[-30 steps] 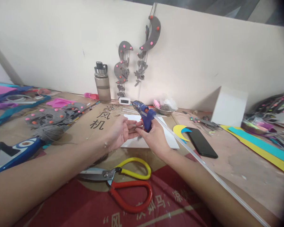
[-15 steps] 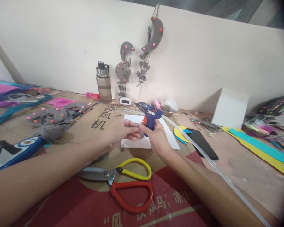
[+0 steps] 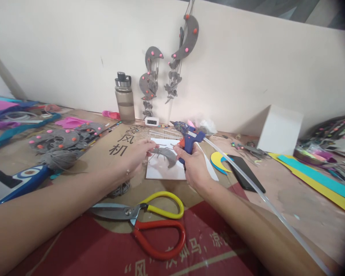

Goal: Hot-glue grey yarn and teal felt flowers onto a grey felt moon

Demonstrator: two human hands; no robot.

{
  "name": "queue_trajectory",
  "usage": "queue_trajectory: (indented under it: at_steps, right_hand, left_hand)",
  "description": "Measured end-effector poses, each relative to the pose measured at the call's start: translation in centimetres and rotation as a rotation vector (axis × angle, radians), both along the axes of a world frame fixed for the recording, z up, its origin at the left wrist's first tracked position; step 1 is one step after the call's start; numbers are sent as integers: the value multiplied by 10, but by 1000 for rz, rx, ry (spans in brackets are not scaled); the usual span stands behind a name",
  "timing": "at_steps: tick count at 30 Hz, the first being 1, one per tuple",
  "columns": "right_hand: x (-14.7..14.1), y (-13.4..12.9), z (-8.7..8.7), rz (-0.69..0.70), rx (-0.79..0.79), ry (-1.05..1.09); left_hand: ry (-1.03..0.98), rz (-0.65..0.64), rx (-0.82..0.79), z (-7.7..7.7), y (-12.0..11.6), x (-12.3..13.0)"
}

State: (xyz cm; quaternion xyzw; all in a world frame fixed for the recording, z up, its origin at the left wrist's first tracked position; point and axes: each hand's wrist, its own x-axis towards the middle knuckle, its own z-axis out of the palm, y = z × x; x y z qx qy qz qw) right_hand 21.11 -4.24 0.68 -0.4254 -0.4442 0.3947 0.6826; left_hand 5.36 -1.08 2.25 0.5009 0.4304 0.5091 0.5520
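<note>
My right hand (image 3: 196,165) grips a blue hot glue gun (image 3: 189,138) with an orange trigger, its nozzle aimed up and left. From its back end a long clear glue stick (image 3: 248,186) runs down past my right forearm. My left hand (image 3: 140,155) pinches the left tip of a grey felt crescent (image 3: 169,156) above a white sheet (image 3: 158,173). Short dark strands show around the crescent; whether they are attached I cannot tell. Nearer to me lie large scissors (image 3: 159,226) with one yellow and one red handle.
A black phone (image 3: 247,174) and yellow and blue crescents (image 3: 218,163) lie right of the sheet. Behind stand a water bottle (image 3: 124,99) and a small digital clock (image 3: 151,121). Grey yarn (image 3: 59,158) sits left. Grey crescent ornaments (image 3: 186,42) hang on the wall.
My hands have drawn apart, the left one moving left and the right one slightly right with the glue gun. The grey crescent, mostly hidden before, now shows between them.
</note>
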Motion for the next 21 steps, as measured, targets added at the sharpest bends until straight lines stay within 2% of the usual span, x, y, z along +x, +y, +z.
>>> queue_trajectory:
  at_steps: [6, 9, 12, 17, 21]
  right_hand:
    - [3, 1, 3, -25, -36, 45]
    - [3, 1, 3, -21, -36, 48]
    - [2, 1, 2, -8, -37, 61]
    - [-1, 0, 1, 11, -44, 72]
    - [-4, -2, 1, 26, -36, 69]
  left_hand:
    - [-441, 102, -36, 6, 18, -10]
    - [-514, 136, 15, 13, 22, -15]
    - [-416, 65, 37, 20, 18, -17]
    - [0, -156, -140, 27, -4, -6]
    - [93, -304, -154, 27, -15, 2]
